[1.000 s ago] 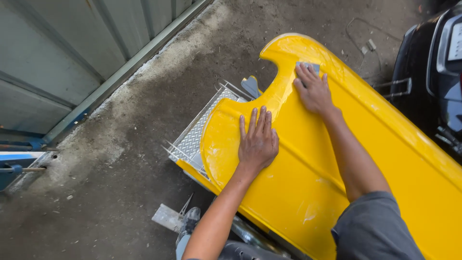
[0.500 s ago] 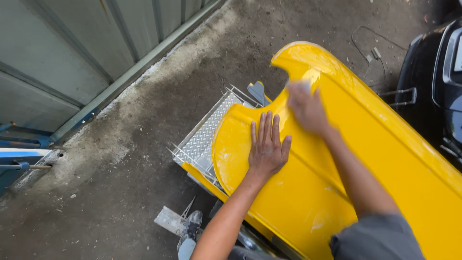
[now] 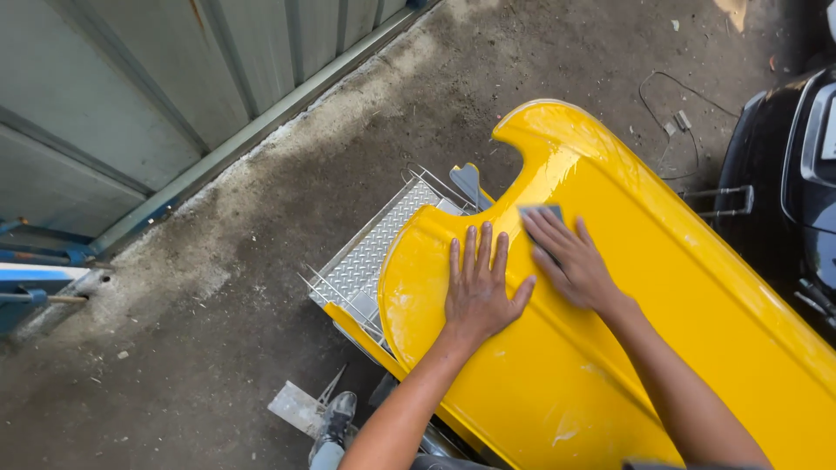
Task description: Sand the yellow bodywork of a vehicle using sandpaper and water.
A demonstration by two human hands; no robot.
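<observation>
A large glossy yellow body panel (image 3: 662, 287) lies tilted across a metal stand, wet in patches. My left hand (image 3: 477, 287) rests flat on the panel near its rounded lower end, fingers spread. Just to its right, my right hand (image 3: 570, 261) presses a small grey sanding pad (image 3: 540, 211) against the panel; only the pad's top edge shows past the fingertips.
A checker-plate metal step stand (image 3: 374, 257) sits under the panel's left edge. A corrugated metal wall (image 3: 131, 96) runs along the top left. A dark vehicle (image 3: 792, 174) stands at the right. A cable (image 3: 670, 117) lies on the dirty concrete floor (image 3: 192, 348).
My right hand has slid the pad down the panel from near the upper curved cutout to beside my left hand. The left hand has stayed flat in place.
</observation>
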